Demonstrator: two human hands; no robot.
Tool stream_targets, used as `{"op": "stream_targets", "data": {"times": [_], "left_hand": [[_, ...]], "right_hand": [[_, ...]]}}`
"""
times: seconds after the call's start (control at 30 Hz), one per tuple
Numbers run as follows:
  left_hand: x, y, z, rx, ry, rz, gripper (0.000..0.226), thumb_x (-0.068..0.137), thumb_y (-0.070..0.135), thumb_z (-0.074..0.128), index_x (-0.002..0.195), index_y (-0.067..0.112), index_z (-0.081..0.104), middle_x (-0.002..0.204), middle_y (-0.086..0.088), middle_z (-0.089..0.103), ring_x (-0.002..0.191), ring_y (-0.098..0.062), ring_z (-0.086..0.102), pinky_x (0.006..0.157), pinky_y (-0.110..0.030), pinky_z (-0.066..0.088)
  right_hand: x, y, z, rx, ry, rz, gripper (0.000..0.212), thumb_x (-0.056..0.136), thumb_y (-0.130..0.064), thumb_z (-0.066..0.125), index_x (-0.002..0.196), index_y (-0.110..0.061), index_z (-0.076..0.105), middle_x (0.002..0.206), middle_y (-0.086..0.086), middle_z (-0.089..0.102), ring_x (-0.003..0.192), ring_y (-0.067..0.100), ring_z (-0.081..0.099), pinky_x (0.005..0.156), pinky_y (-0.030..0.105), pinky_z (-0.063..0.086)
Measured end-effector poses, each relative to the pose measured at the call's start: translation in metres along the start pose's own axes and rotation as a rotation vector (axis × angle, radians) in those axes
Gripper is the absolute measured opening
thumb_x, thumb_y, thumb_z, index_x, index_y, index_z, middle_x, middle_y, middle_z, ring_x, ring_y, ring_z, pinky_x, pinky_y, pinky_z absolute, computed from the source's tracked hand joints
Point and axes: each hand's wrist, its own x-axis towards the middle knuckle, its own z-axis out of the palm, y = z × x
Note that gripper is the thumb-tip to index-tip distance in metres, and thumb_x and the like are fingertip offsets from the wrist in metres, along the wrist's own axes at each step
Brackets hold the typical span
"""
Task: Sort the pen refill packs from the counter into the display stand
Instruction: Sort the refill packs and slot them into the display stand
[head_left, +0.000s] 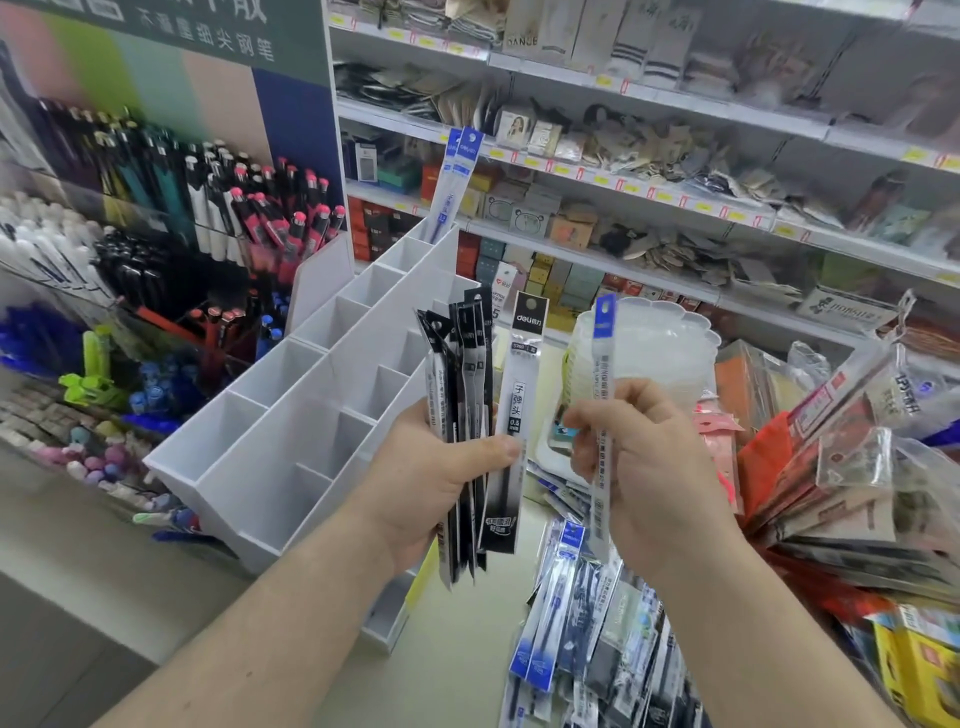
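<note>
My left hand (431, 488) grips a fanned bundle of black-topped refill packs (470, 395), held upright in front of the white display stand (291, 415). My right hand (644, 467) pinches a single blue-topped refill pack (602, 364), also upright, to the right of the bundle. The stand has several open compartments; two blue-topped packs (457, 176) stand in its far end compartment. A loose heap of refill packs (582, 634), blue and black, lies on the counter below my right forearm.
Pen displays (171, 208) fill the left side behind the stand. A stack of clear plastic trays (649, 353) stands behind my right hand. Packaged goods (857, 467) pile up at the right. Store shelves (649, 171) run across the back.
</note>
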Motion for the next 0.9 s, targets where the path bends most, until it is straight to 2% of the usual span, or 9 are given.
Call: {"op": "stream_targets", "data": {"times": [0.1,0.17,0.23,0.3,0.47,0.57,0.67,0.77,0.9], "left_hand": [[-0.002,0.002,0.003,0.018,-0.029,0.002,0.037,0.072,0.0,0.078,0.106,0.007,0.068,0.101,-0.016,0.075,0.095,-0.035,0.072,0.085,-0.048,0.057],[-0.004,0.002,0.004,0.023,-0.064,0.003,0.029,0.08,-0.01,0.072,0.104,0.007,0.069,0.096,-0.014,0.076,0.09,-0.03,0.073,0.078,-0.04,0.06],[-0.008,0.004,0.005,-0.025,-0.129,-0.016,0.031,0.079,-0.012,0.071,0.104,0.006,0.07,0.093,-0.014,0.076,0.085,-0.027,0.074,0.069,-0.033,0.06],[-0.009,0.004,0.003,-0.092,-0.161,-0.064,0.032,0.074,-0.006,0.071,0.105,0.004,0.068,0.09,-0.014,0.075,0.079,-0.026,0.074,0.065,-0.034,0.06],[-0.007,0.005,-0.005,-0.185,-0.136,-0.137,0.033,0.067,-0.004,0.07,0.098,0.005,0.064,0.073,-0.007,0.068,0.068,-0.021,0.07,0.068,-0.035,0.062],[-0.008,0.006,-0.004,-0.195,-0.183,-0.122,0.036,0.068,-0.002,0.065,0.104,0.003,0.067,0.084,-0.017,0.07,0.077,-0.027,0.07,0.077,-0.041,0.061],[-0.012,0.009,0.003,-0.13,-0.222,-0.082,0.033,0.075,-0.008,0.069,0.106,0.003,0.072,0.098,-0.021,0.071,0.083,-0.028,0.07,0.074,-0.038,0.061],[-0.013,0.01,0.002,-0.108,-0.246,-0.088,0.036,0.075,-0.013,0.064,0.108,0.003,0.069,0.101,-0.022,0.073,0.085,-0.031,0.072,0.073,-0.037,0.061],[-0.011,0.008,-0.004,-0.092,-0.235,-0.108,0.047,0.069,-0.004,0.059,0.113,0.008,0.067,0.106,-0.018,0.073,0.098,-0.034,0.072,0.078,-0.036,0.06]], "right_hand": [[0.003,0.006,0.005,-0.018,-0.017,0.023,0.019,0.088,-0.007,0.068,0.103,-0.011,0.056,0.058,-0.003,0.05,0.045,0.008,0.036,0.048,0.024,0.032],[0.001,0.008,0.012,-0.166,-0.062,-0.01,0.013,0.088,-0.017,0.072,0.097,-0.013,0.064,0.055,-0.008,0.05,0.046,0.007,0.043,0.051,0.023,0.037],[-0.001,0.009,0.018,-0.245,-0.135,-0.036,0.009,0.09,-0.016,0.07,0.082,-0.012,0.068,0.06,-0.003,0.063,0.057,0.011,0.06,0.057,0.028,0.049],[-0.002,0.008,0.019,-0.198,-0.164,-0.007,0.014,0.094,-0.013,0.065,0.081,-0.01,0.069,0.071,0.004,0.072,0.07,0.02,0.07,0.066,0.039,0.057],[-0.005,0.0,0.012,-0.298,-0.077,-0.175,0.021,0.096,-0.017,0.061,0.076,-0.013,0.064,0.065,0.003,0.063,0.059,0.016,0.059,0.066,0.044,0.054],[-0.013,-0.002,0.017,-0.325,-0.176,-0.222,0.014,0.092,-0.01,0.066,0.079,-0.004,0.065,0.062,0.007,0.063,0.056,0.022,0.062,0.055,0.035,0.056],[-0.016,-0.001,0.022,-0.407,-0.189,-0.291,0.014,0.087,-0.007,0.072,0.074,-0.009,0.067,0.064,0.008,0.066,0.061,0.03,0.066,0.052,0.047,0.059],[-0.012,-0.001,0.022,-0.288,-0.162,-0.186,0.011,0.088,-0.005,0.071,0.078,-0.008,0.067,0.072,0.016,0.07,0.067,0.035,0.071,0.046,0.039,0.056],[-0.01,-0.001,0.018,-0.239,-0.209,-0.129,0.007,0.091,-0.001,0.066,0.084,0.0,0.067,0.078,0.018,0.074,0.07,0.033,0.074,0.05,0.038,0.056]]}}
